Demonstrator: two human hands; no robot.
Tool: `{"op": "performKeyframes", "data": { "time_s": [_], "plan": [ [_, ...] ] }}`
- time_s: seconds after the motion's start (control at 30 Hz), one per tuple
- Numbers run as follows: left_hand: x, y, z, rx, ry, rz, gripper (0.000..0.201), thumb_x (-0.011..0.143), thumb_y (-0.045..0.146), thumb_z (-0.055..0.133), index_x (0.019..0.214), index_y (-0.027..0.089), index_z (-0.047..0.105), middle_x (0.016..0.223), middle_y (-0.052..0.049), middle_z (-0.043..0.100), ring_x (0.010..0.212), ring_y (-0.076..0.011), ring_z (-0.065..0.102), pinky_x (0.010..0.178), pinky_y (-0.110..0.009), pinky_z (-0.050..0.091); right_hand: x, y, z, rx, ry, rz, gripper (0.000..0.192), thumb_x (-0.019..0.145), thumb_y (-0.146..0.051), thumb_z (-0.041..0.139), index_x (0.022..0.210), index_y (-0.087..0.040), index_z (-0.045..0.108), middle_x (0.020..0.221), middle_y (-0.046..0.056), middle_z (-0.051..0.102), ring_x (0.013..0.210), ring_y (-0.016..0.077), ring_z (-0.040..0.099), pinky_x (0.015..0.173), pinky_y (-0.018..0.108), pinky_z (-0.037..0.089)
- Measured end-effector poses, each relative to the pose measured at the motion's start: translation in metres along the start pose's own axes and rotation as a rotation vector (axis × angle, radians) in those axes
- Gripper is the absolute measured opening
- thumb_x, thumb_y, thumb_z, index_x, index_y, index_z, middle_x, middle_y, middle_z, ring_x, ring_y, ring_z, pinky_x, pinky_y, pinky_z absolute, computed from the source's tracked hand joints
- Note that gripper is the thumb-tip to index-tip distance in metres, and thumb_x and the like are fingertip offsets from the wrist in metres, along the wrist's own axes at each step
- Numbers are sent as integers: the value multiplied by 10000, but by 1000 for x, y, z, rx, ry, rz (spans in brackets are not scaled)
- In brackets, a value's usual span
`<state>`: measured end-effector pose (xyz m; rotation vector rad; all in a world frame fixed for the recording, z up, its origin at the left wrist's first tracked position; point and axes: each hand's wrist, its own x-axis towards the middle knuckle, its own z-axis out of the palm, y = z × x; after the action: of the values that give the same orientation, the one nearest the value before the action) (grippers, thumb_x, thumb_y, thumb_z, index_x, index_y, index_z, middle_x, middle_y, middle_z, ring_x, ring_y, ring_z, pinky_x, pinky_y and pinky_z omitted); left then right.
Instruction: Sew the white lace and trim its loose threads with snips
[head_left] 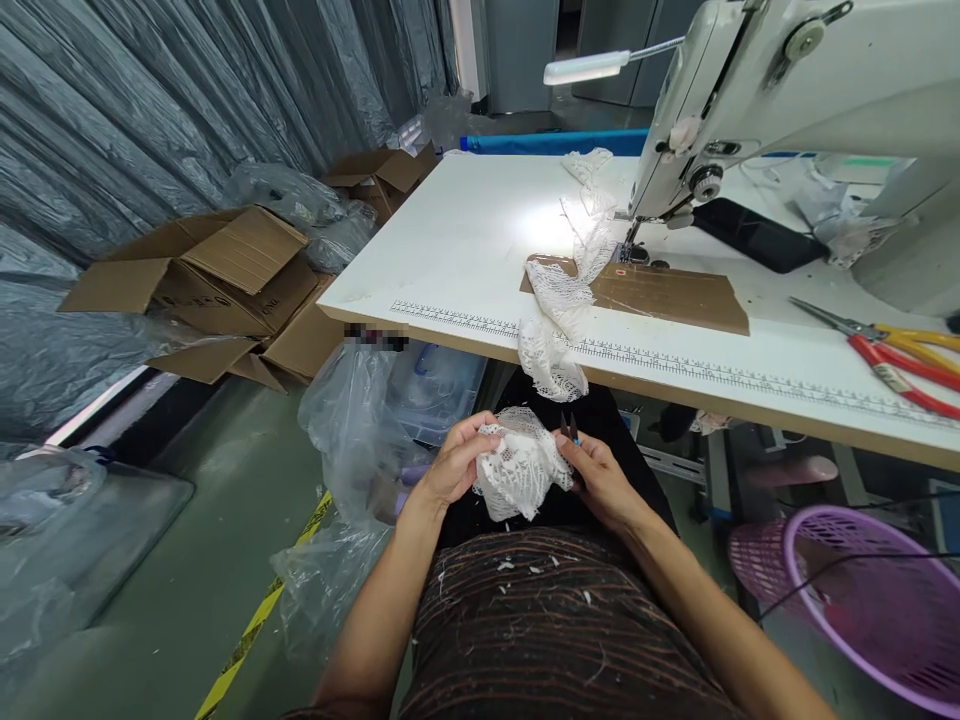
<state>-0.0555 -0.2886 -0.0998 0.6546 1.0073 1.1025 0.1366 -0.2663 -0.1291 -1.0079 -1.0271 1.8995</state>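
White lace (519, 470) was bunched between both hands at lower centre of the frame, over the person's lap. The left hand (454, 462) had its fingers curled shut on the lace's left edge, thumb on top. The right hand (600, 478) pinched the lace's right edge and also clasped small snips (570, 427), whose dark tips pointed up just above the fingers. Both forearms ran in from the bottom edge and met at the lace.

A strip of the same lace (559, 310) hung over the edge of the white table (465, 240) just above the hands and ran up to the sewing machine (750, 90) at upper right. Red and yellow scissors (892, 355) lay at the table's right edge.

At lower right, a purple basket (877, 600) stood on the floor; its contents could not be made out. Open cardboard boxes (217, 285) at middle left lay among clear plastic bags (352, 420); what they held could not be seen.
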Motion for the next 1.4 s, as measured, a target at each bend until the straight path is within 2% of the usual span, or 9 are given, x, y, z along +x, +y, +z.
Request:
{"op": "performKeyframes", "data": {
  "time_s": [0.27, 0.47, 0.73, 0.87, 1.0, 1.1, 1.2, 1.3, 1.4],
  "plan": [
    [-2, 5, 9, -131, -98, -114, 205, 582, 219, 721, 672, 148, 550, 544, 41, 498, 463, -61, 450, 475, -175, 364, 7, -3, -6, -76, 98, -88, 424, 767, -602, 647, 745, -190, 549, 584, -58, 382, 495, 83, 296, 411, 196, 268],
    [-7, 16, 27, 47, -64, -115, 243, 669, 277, 775, 757, 144, 591, 638, 22, 599, 541, -76, 535, 539, -178, 416, 3, -9, 12, -79, -54, -51, 445, 705, -608, 691, 722, -176, 586, 572, -53, 428, 495, 75, 312, 434, 198, 284],
    [-13, 21, 28, 159, -63, -79, 274, 715, 315, 763, 808, 141, 573, 668, 21, 602, 567, -75, 538, 555, -175, 422, -3, -15, 3, -11, -97, 12, 516, 775, -662, 564, 700, -154, 614, 529, -42, 435, 449, 79, 308, 402, 221, 227],
    [-13, 20, 24, 221, -79, -86, 297, 719, 347, 758, 797, 142, 560, 659, 27, 572, 565, -73, 516, 537, -170, 399, -4, -17, 0, -49, -86, 26, 408, 615, -501, 801, 757, -154, 639, 577, -48, 496, 482, 73, 369, 445, 210, 294],
    [-8, 17, 11, 376, -88, -42, 309, 727, 388, 745, 823, 143, 582, 663, 28, 567, 562, -80, 510, 540, -182, 391, -6, -18, -2, -50, -85, 34, 431, 535, -440, 863, 791, -150, 674, 623, -30, 571, 522, 83, 439, 502, 223, 360],
    [-3, 12, 1, 528, -170, 136, 399, 702, 389, 767, 997, 154, 633, 982, -63, 657, 882, -176, 616, 770, -257, 467, -11, -17, -2, -79, -120, 40, 412, 528, -434, 869, 770, -153, 691, 627, -32, 580, 538, 88, 458, 525, 228, 371],
    [0, 2, -5, 547, -356, 242, 675, 657, 420, 793, 1252, 194, 570, 1312, -123, 555, 1224, -275, 502, 1010, -357, 392, -18, -15, -2, -101, -187, 52, 381, 563, -430, 859, 756, -146, 693, 613, -33, 574, 534, 85, 452, 526, 225, 358],
    [1, -11, -8, 536, -445, 115, 780, 670, 386, 796, 1360, 209, 476, 1142, -110, 645, 1044, -245, 612, 896, -347, 469, -20, -10, -5, -78, -193, 33, 358, 641, -445, 818, 792, -146, 693, 656, -14, 601, 559, 96, 476, 553, 236, 383],
    [7, -17, -15, 492, -405, 49, 707, 735, 351, 754, 1356, 185, 460, 1080, -108, 662, 919, -203, 644, 814, -311, 495, -15, -3, -11, -143, -74, -23, 365, 677, -479, 784, 806, -153, 683, 678, 1, 604, 581, 115, 485, 578, 261, 409]
  ]
}}
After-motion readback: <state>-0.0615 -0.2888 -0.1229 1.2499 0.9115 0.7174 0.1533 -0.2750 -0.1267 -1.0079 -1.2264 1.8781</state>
